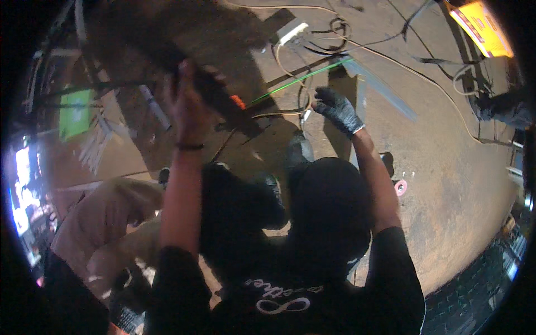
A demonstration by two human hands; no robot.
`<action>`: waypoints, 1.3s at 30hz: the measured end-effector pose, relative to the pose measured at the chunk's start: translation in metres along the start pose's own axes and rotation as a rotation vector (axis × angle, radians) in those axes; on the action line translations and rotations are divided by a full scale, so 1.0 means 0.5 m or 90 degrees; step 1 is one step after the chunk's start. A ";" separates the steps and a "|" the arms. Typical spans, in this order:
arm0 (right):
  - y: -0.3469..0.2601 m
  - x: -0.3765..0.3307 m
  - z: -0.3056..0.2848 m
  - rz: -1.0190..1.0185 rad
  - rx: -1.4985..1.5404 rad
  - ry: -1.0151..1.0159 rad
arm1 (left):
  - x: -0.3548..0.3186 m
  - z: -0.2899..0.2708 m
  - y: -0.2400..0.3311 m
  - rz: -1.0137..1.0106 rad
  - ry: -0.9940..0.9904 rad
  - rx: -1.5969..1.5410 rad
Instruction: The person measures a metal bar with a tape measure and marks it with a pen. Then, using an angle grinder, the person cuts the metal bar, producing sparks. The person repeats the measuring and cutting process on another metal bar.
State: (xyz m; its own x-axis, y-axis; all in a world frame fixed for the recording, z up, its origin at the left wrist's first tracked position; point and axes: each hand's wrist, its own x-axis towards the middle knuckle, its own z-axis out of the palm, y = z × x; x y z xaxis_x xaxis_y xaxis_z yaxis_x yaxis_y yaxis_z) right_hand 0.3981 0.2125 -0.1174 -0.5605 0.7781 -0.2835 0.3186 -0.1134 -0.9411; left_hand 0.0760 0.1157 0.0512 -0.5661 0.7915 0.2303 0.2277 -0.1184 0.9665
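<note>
My left hand (188, 103), bare with a dark band at the wrist, is closed around a long dark bar (215, 92). The bar slants from the upper left toward my feet, and its exact kind is lost in shadow. A small orange-red piece (238, 102) shows at its side. From there a thin bright green line (296, 81) runs up to the right; I cannot tell whether it is an edge or a cord. In a dark grey glove, my right hand (338, 111) hovers over a flat metal strip (341, 134), fingers loosely bent and apart, with nothing visible in them.
Cables (402, 64) loop across the brown floor near a white power strip (293, 33). A yellow-orange box (481, 28) is at the upper right, near another person's gloved hand (508, 109). At left are someone's tan trousers (114, 218), a green sheet (75, 113) and metal strips (97, 142).
</note>
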 end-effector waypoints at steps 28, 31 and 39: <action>0.335 0.419 0.643 0.194 -0.371 0.005 | -0.065 -0.082 -0.270 -0.063 0.523 0.017; 0.304 0.408 0.631 0.194 -0.422 0.016 | -0.053 -0.063 -0.266 -0.109 0.526 0.053; 0.289 0.375 0.613 0.203 -0.436 0.069 | -0.021 -0.051 -0.216 -0.162 0.417 -0.028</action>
State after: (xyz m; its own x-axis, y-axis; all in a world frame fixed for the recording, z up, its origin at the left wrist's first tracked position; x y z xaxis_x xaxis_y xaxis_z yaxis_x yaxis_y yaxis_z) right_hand 0.1049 0.1527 -0.3629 -0.2945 0.8321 -0.4699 0.8753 0.0375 -0.4821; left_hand 0.0374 0.1047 -0.0526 -0.9614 0.2753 0.0031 -0.0003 -0.0123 0.9999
